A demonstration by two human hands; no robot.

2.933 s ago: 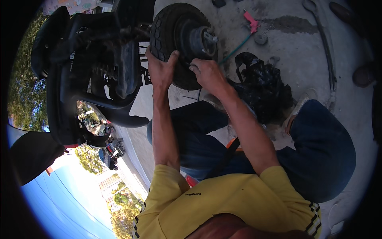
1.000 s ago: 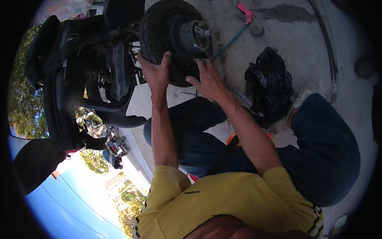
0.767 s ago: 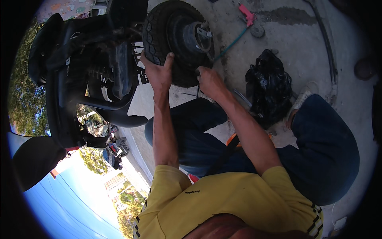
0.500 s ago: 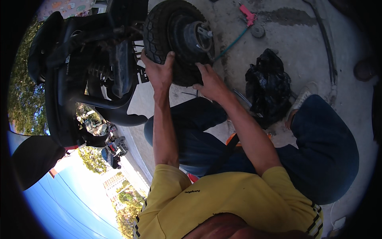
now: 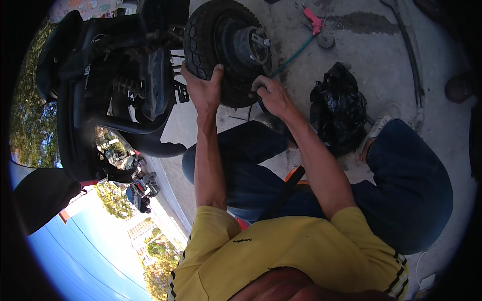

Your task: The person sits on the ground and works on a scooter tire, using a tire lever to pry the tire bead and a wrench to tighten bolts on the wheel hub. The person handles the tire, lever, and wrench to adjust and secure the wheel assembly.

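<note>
A black wheel [image 5: 237, 50] with a treaded tyre stands in front of me, its metal hub and axle facing right. My left hand [image 5: 205, 93] grips the tyre's near left side, thumb on the sidewall and fingers round the tread. At the wheel's near right edge my right hand [image 5: 272, 98] is closed, its fingers curled in beside the tyre. What those fingers hold, if anything, is hidden. A dark scooter [image 5: 115, 85] lies or stands at the left, next to the wheel.
A crumpled black plastic bag [image 5: 341, 108] lies on the concrete right of my right hand. Beyond it are a pink air gun [image 5: 314, 20] on a green hose [image 5: 295, 54] and a small round gear-like part [image 5: 325, 40]. A dark cable [image 5: 409, 50] runs along the far right.
My right hand has gone from spread fingers on the tyre to curled fingers at its edge. The wheel has shifted slightly right, with my left hand still on it.
</note>
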